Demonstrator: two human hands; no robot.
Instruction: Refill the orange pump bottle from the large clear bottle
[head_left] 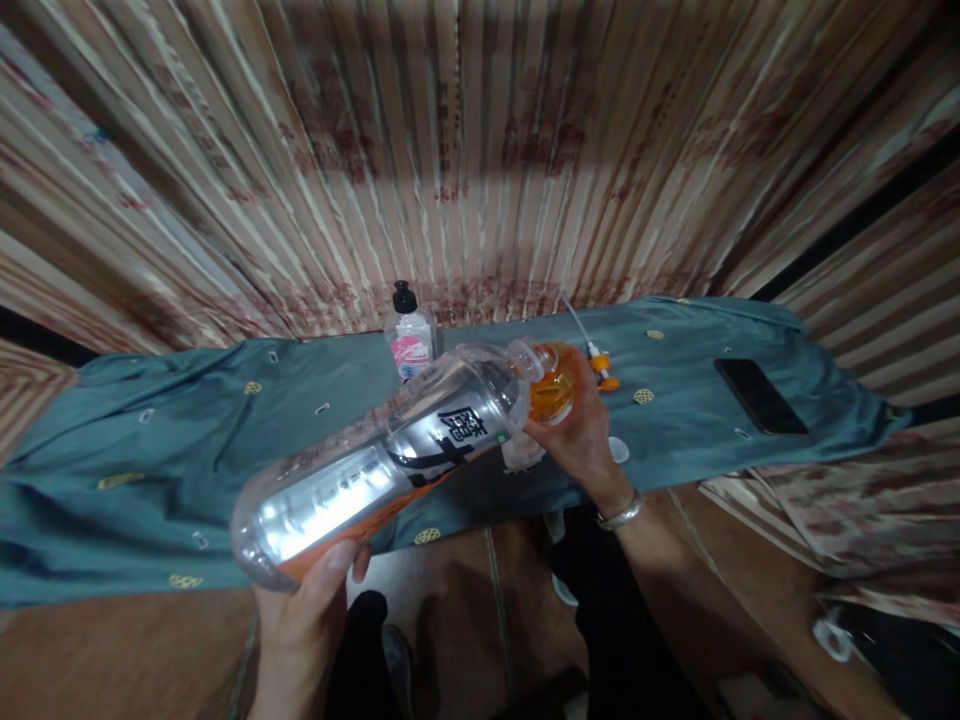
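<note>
A large clear plastic bottle (330, 500) with a silver and orange label is tilted, its neck up to the right. My left hand (307, 600) grips it near the base, thumb on the near side. My right hand (581, 435), with a bracelet at the wrist, is wrapped round a small bottle of orange liquid (553, 385). The two bottles meet at the large one's mouth; whether liquid passes between them I cannot tell. Just beyond my right hand lies a pump top (604, 372) with an orange head and a thin clear tube. A round whitish cap (618, 450) is beside my right wrist.
A clear bottle with a black cap and pink label (411, 335) stands at the table's back edge. On the right lies a black phone (760, 396). Green patterned cloth (225, 440) covers the narrow table. Striped curtains (465, 150) hang close behind it.
</note>
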